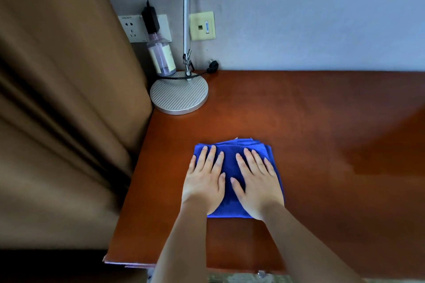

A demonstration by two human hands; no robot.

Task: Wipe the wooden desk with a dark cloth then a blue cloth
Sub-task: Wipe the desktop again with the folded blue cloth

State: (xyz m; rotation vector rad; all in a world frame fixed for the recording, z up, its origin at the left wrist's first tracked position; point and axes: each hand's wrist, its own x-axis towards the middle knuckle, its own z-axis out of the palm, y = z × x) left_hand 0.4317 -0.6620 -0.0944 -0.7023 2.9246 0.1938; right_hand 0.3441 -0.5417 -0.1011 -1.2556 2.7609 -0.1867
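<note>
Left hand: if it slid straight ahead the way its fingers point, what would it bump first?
Probably the lamp base. The left hand lies flat on the blue cloth, pointing roughly that way over bare desk.

Both hands are laid flat, palms down, side by side w/ thumbs nearly touching. Left hand [203, 181]: fingers straight, slightly spread, pointed toward 12 o'clock. Right hand [257, 182]: fingers straight, angled toward 11 o'clock. Both forearms are bare and extended fwd; left is brought in from approx 6 o'clock, right from approx 5 o'clock. Wrists are held low, roughly level w/ the knuckles
</note>
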